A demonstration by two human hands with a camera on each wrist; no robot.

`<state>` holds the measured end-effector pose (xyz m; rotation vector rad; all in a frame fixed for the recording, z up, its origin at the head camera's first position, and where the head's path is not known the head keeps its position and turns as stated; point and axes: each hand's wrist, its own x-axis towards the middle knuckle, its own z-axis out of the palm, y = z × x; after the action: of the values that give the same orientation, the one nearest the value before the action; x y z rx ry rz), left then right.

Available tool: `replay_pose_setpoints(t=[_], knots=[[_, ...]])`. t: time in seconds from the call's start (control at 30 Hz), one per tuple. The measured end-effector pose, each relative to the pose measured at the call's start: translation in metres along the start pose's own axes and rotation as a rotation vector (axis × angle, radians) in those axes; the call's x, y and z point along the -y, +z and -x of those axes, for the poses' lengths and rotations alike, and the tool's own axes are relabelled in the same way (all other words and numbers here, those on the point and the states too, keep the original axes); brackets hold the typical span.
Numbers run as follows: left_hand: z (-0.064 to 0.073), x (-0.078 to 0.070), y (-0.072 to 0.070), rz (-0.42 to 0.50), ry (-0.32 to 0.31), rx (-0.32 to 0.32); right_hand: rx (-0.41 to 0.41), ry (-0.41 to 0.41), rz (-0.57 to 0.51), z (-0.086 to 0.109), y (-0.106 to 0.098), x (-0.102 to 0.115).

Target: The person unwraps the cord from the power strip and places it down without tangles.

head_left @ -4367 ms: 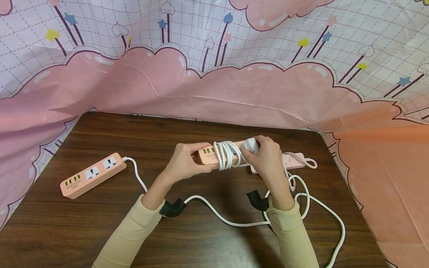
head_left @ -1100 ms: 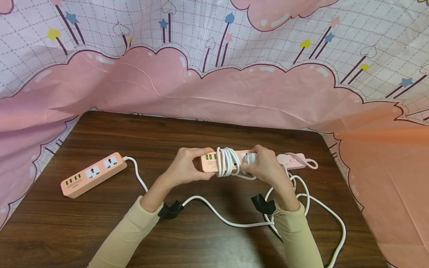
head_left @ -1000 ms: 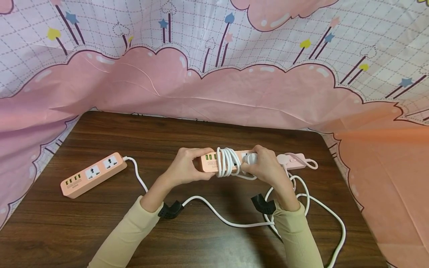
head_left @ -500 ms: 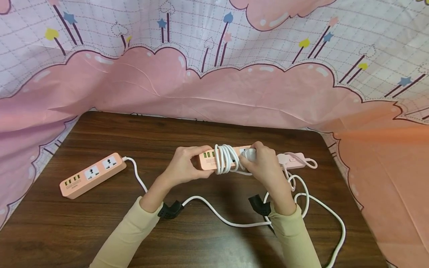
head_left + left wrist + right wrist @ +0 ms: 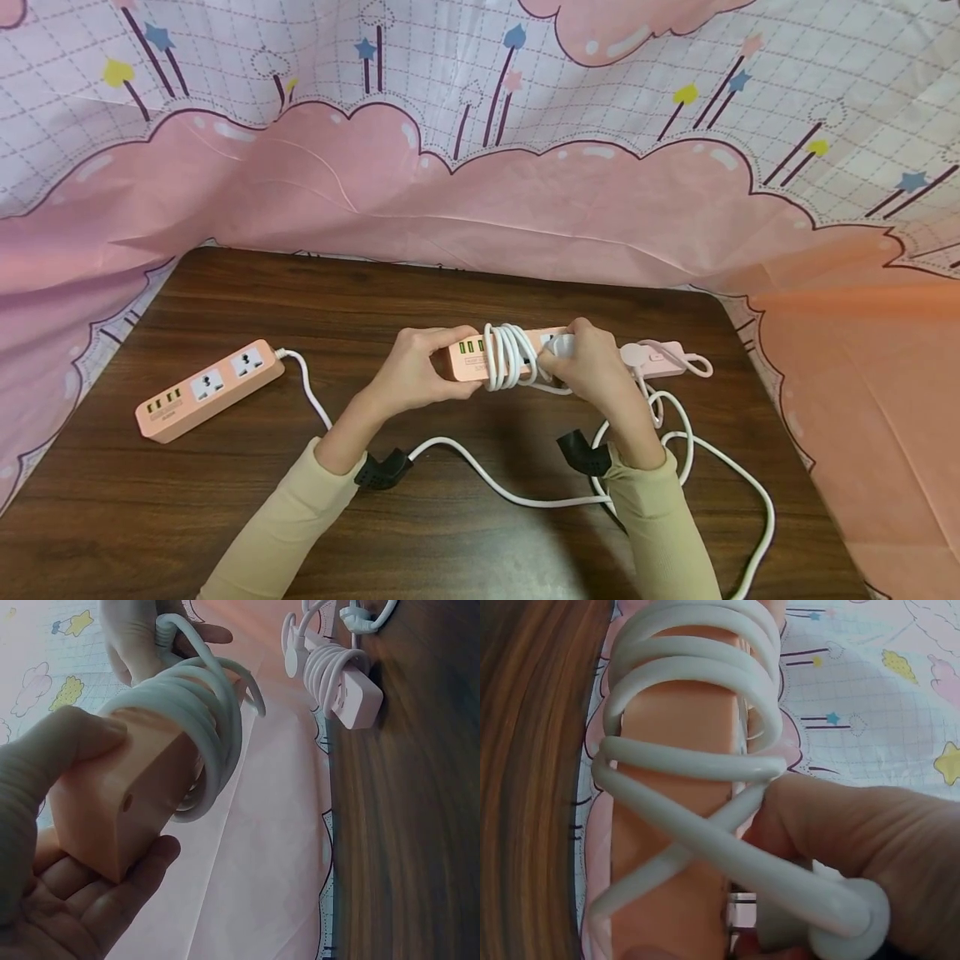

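A peach power strip [image 5: 471,368] is held up above the table between my two hands. White cord [image 5: 507,358] is wound several times around its middle, and a loose loop hangs below. My left hand [image 5: 412,371] grips the USB-port end, thumb on one side and fingers beneath, as the left wrist view shows. At the other end, my right hand [image 5: 596,375] pinches the cord's white plug [image 5: 561,343] against the socket face. In the right wrist view, metal prongs [image 5: 742,913] show between plug and strip. How deep they sit is partly hidden.
A second peach power strip [image 5: 206,392] lies at the left, its white cord [image 5: 487,482] running rightward past the hands. A pale pink strip [image 5: 660,358] wrapped in its cord rests on the right of the wooden table [image 5: 450,550]. Patterned cloth [image 5: 480,200] hangs behind.
Compared with 4.4 s ago, the wound strip is slightly lower and more level, and the plug sits lower on it. Over the last second both hands shift only a little, keeping their holds.
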<state>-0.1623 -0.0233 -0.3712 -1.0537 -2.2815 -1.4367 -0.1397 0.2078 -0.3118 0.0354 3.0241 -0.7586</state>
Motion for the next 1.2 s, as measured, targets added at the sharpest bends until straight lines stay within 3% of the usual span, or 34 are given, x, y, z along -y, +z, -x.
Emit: replay_pose_setpoints(t=[0.4, 0.77, 1.0, 1.2], knots=[[-0.003, -0.003, 0.0, 0.0, 0.025, -0.02, -0.118, -0.017, -0.023, 0.002, 0.004, -0.004], [-0.004, 0.0, -0.004, -0.031, 0.05, -0.037, -0.23, -0.102, -0.047, 0.003, 0.011, -0.004], [-0.003, -0.003, -0.001, -0.091, 0.056, -0.042, -0.201, -0.046, 0.018, 0.003, 0.011, 0.004], [-0.002, -0.003, 0.001, -0.087, 0.065, -0.046, -0.135, -0.005, -0.008, 0.001, 0.008, 0.003]])
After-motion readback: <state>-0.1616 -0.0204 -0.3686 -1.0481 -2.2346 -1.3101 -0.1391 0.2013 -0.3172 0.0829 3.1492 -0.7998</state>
